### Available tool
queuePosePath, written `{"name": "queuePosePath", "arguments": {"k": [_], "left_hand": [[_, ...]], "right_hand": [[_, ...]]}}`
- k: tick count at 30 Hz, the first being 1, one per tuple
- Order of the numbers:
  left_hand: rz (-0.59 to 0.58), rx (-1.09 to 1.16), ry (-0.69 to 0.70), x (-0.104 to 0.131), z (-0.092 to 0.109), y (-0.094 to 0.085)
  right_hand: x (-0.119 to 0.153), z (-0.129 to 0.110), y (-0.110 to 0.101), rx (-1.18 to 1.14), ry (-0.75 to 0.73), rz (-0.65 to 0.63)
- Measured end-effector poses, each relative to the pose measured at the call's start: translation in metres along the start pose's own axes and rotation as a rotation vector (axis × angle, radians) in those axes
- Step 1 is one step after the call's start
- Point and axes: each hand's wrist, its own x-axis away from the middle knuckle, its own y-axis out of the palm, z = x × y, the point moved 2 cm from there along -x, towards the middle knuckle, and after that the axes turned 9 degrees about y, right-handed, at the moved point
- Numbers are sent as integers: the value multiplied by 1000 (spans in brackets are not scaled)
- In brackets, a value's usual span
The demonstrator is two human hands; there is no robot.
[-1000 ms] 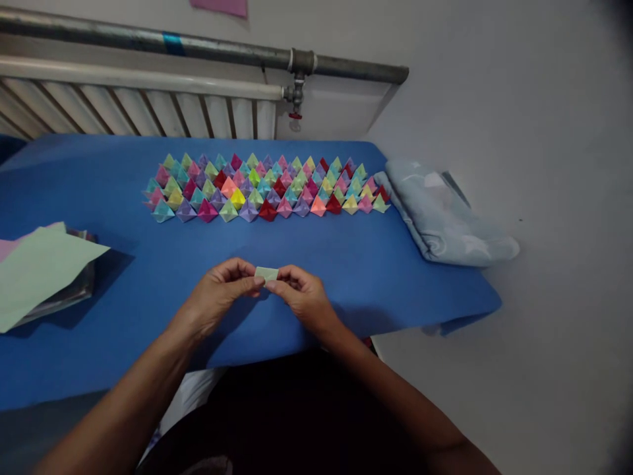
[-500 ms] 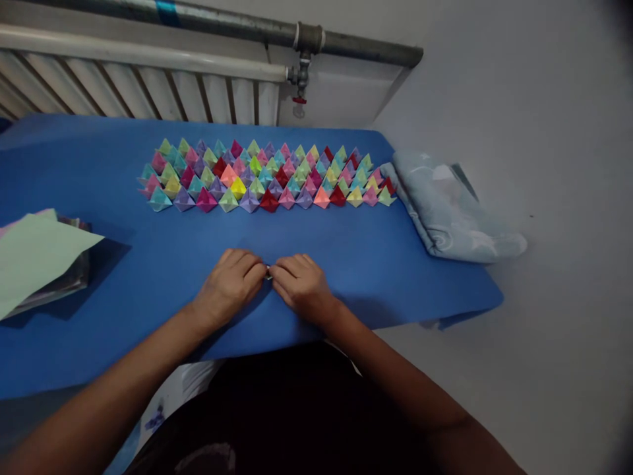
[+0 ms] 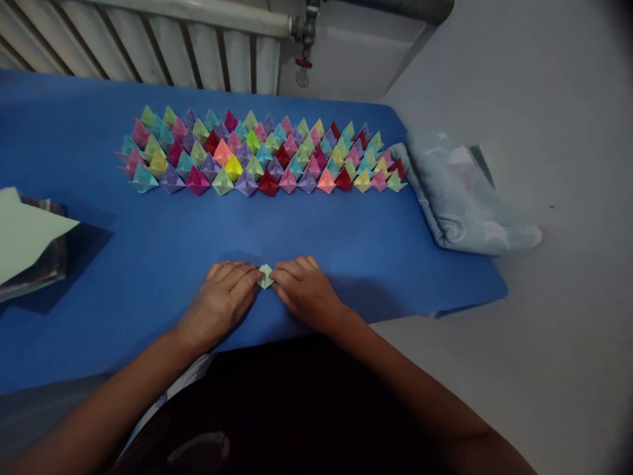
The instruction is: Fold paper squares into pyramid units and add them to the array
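A small pale green origami boat (image 3: 266,277) shows between my hands, low over the blue table (image 3: 208,227). My left hand (image 3: 223,297) pinches its left end, the thumb and fingers pressed together. At the opposite end, my right hand (image 3: 305,290) holds it in the same kind of pinch. Part of the folded paper is hidden behind the fingertips. Farther back, several rows of small folded paper boats (image 3: 270,183) in many colours stand close together.
On the left lies a stack of paper sheets (image 3: 30,237), a pale green one on top. A folded light blue cloth (image 3: 465,198) rests at the right by the wall. Behind the table are a white radiator (image 3: 188,49) and a valve (image 3: 307,39).
The camera view has tilted down. My hands have drawn slightly apart, the left one moving left, and more of the pale green folded paper shows between them.
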Motion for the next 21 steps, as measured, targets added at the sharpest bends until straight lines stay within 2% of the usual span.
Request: {"name": "queuePosePath", "arguments": {"k": [6, 14, 21], "left_hand": [[-50, 60, -52, -2, -4, -1], [-129, 96, -215, -10, -7, -7], [-222, 127, -332, -18, -9, -6]], "right_hand": [[1, 2, -2, -95, 25, 25], [-5, -2, -5, -270, 228, 54], [-8, -2, -5, -316, 258, 77]]}}
